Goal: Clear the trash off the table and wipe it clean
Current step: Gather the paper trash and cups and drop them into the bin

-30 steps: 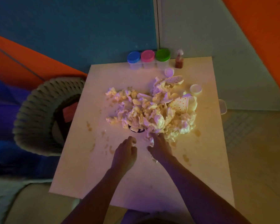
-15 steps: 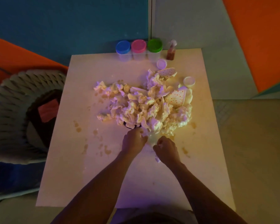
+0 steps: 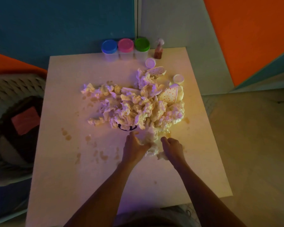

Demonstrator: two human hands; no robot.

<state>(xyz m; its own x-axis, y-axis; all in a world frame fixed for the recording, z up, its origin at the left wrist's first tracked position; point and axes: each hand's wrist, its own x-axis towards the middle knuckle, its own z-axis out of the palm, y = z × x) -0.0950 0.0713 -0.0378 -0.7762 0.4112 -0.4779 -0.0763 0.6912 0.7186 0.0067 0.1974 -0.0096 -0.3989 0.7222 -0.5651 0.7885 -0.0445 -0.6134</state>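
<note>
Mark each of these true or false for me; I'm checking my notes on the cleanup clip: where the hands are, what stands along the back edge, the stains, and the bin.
1. Both hands hold crumpled paper at the near edge of the pile. True: the left hand and right hand grip a paper wad.
2. Four lidded tubs stand at the table's far edge. False: three, with blue, pink and green lids.
3. The table shows brownish stains. True.
4. The woven bin stands right of the table. False: it stands left.
</note>
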